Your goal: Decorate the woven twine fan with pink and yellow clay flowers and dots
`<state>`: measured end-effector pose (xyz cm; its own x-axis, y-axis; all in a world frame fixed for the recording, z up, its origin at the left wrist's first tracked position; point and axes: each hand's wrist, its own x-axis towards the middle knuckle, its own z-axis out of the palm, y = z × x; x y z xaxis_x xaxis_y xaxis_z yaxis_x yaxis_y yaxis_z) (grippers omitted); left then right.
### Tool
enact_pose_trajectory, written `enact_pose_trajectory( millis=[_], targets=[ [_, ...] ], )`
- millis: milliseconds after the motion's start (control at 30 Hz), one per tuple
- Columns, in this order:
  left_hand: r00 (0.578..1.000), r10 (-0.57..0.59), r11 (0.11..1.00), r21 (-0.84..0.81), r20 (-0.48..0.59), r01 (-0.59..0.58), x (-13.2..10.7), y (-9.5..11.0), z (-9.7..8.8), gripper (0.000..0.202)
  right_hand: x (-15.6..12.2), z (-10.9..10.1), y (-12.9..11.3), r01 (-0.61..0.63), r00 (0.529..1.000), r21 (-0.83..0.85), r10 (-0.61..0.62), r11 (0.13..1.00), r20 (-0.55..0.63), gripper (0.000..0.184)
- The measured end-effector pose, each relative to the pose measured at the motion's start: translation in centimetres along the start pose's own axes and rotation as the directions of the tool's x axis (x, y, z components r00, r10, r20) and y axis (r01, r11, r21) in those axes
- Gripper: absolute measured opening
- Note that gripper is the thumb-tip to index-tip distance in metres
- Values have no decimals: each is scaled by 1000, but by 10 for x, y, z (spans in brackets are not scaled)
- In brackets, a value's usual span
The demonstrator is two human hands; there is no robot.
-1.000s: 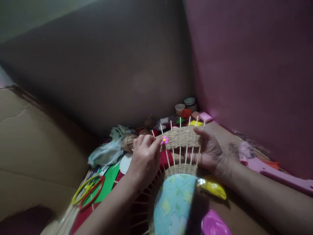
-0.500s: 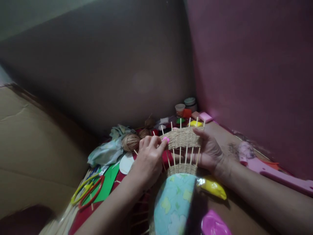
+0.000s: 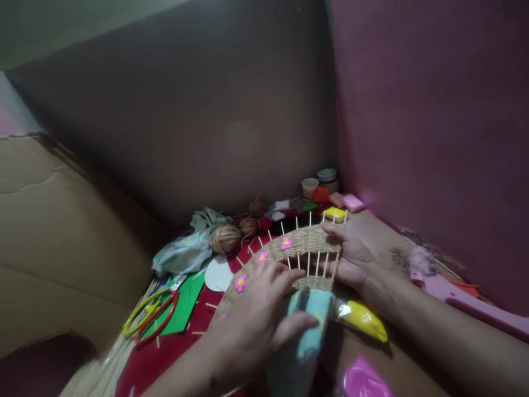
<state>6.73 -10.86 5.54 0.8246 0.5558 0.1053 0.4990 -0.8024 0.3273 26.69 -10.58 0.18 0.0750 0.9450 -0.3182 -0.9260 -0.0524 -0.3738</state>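
A curved fan of woven twine (image 3: 308,241) on thin wooden sticks spreads in front of me, with pink flowers (image 3: 286,243) with yellow centres along its band. Its lower part has a blue patterned covering (image 3: 316,309). My right hand (image 3: 351,256) grips the fan's right end, thumb on the front and fingers behind the sticks. Over the middle of the fan hovers or rests my left hand (image 3: 264,314), thumb and fingers apart with nothing in them; contact cannot be made out. It hides part of the band and covering.
To the left lie scissors (image 3: 159,320), a green sheet (image 3: 185,303), a white disc (image 3: 218,274), a cloth (image 3: 182,251) and twine balls (image 3: 226,238). A yellow clay packet (image 3: 366,321) and pink packet (image 3: 366,380) sit nearer. At right is a pink glue gun (image 3: 454,292); behind, a cup (image 3: 309,188).
My left hand has drawn back from a pink flower on the band and opened, moving down toward me. More flowers now show. My right hand keeps its hold.
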Motion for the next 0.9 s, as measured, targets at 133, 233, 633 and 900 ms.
enact_pose_trajectory(
  millis=[133,233,633,900],
  targets=[
    [998,-12,997,72,65,8,-12,8,16,50,7,-5,1,41,998,14,-41,999,-37,9],
    [997,-34,998,61,73,29,-9,0,21,43,6,-5,0,16,1000,19,-16,1000,-23,6],
    [947,-26,910,385,-321,155,37,-57,36,44,-3,-6,1,-9,992,67,0,998,130,16],
    [947,75,876,475,-313,88,37,-53,35,41,-6,-2,0,-37,991,59,29,998,130,22]
  ],
)
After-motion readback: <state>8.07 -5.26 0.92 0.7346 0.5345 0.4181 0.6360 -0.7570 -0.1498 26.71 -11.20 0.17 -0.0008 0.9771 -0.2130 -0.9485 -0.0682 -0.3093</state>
